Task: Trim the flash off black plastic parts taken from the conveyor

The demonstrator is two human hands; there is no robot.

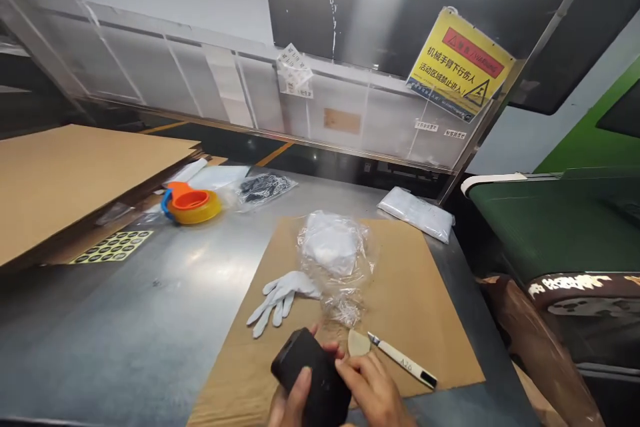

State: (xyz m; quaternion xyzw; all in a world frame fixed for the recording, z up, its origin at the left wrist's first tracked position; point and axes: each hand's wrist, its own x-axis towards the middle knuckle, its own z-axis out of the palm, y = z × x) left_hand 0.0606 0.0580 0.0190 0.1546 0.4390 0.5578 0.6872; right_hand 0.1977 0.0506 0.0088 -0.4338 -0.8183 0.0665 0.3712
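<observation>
A black, box-like object with rounded edges [317, 380] is tilted in my left hand [295, 400], thumb across its face and fingertips showing at its far edge. My right hand [373, 387] has its fingers curled together at the object's right edge; whatever they pinch is hidden. Just beyond my right fingers lies a small beige rounded piece [358, 343]. Beside it is a craft knife [403, 360] with a pale handle marked in black. A white glove [283, 297] and a clear plastic bag with white material inside [333, 247] rest on the cardboard sheet [405, 287].
Orange and yellow tape rings [193, 203], a bag of dark items [265, 188] and a sticker sheet [113, 247] lie left on the metal table [200, 300]. Stacked cardboard [75, 180] stands far left. A plastic-wrapped pack [417, 212] sits back right, near a green conveyor belt [560, 220].
</observation>
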